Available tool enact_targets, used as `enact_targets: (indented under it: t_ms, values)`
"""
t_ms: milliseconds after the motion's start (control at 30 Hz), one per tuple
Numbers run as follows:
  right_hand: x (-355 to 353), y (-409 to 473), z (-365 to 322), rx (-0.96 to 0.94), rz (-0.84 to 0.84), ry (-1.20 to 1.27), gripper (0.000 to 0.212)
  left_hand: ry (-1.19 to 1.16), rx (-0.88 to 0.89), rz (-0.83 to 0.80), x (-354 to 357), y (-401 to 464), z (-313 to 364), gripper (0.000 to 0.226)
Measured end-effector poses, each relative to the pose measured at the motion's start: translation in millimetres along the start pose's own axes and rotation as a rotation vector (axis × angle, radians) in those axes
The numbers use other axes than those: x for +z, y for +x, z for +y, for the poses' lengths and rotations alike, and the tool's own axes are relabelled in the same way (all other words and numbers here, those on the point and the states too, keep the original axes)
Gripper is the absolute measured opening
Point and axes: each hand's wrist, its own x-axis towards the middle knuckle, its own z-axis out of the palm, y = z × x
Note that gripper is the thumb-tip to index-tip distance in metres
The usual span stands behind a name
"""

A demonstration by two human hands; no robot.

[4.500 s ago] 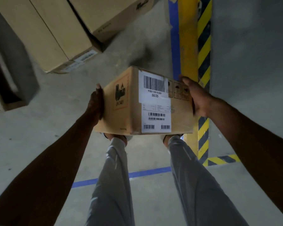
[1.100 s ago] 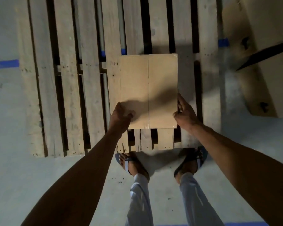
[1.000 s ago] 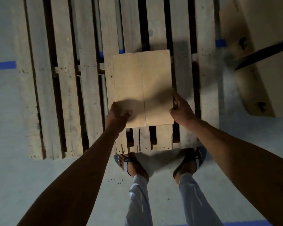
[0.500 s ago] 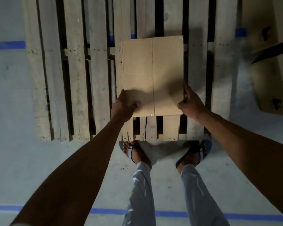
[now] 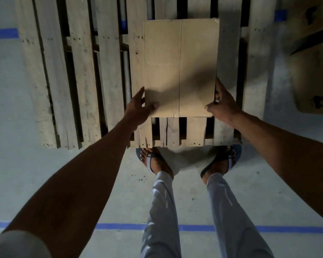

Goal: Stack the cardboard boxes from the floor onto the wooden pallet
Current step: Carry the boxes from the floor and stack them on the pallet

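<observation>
A plain brown cardboard box [image 5: 180, 66] lies flat over the slats of the wooden pallet [image 5: 86, 86], right of the pallet's middle, its taped seam running away from me. My left hand [image 5: 138, 108] is at the box's near left corner, thumb on the top face and fingers down the side. My right hand [image 5: 223, 105] grips the near right corner, thumb on the near edge and fingers curled along the right side. I cannot tell whether the box rests fully on the slats.
A larger cardboard box [image 5: 313, 75] stands on the floor to the right of the pallet. Blue tape lines [image 5: 119, 226] cross the grey concrete floor behind my sandalled feet [image 5: 153, 161], which stand at the pallet's near edge.
I carried the box from the floor area to the pallet. Over the last second it shifted slightly farther onto the slats, both hands staying at its near corners.
</observation>
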Motion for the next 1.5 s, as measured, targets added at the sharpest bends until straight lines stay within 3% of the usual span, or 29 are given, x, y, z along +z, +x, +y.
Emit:
enact_targets:
  t_ms: [100, 333, 600, 1100, 1500]
  values:
    - [-6.8, -1.0, -5.8, -0.026, 0.042, -0.018, 0.109, 0.029, 0.067, 0.006, 3.7, -2.9, 3.5, 0.058]
    - [4.0, -18.2, 0.8, 0.027, 0.031, -0.113, 0.113, 0.04, 0.075, -0.028, 7.8, -11.1, -7.0, 0.048]
    - [5.3, -22.2, -3.0, 0.05, 0.027, -0.184, 0.113, 0.116, 0.097, -0.018, 10.5, -8.4, -10.5, 0.059]
    - [0.9, -27.0, -1.1, 0.057, 0.053, -0.213, 0.11, 0.25, 0.158, -0.027, 11.3, -5.2, -6.4, 0.06]
    - [-6.3, -24.6, 3.3, 0.038, 0.035, -0.247, 0.11, 0.24, 0.108, -0.024, 17.1, -11.5, -0.4, 0.059]
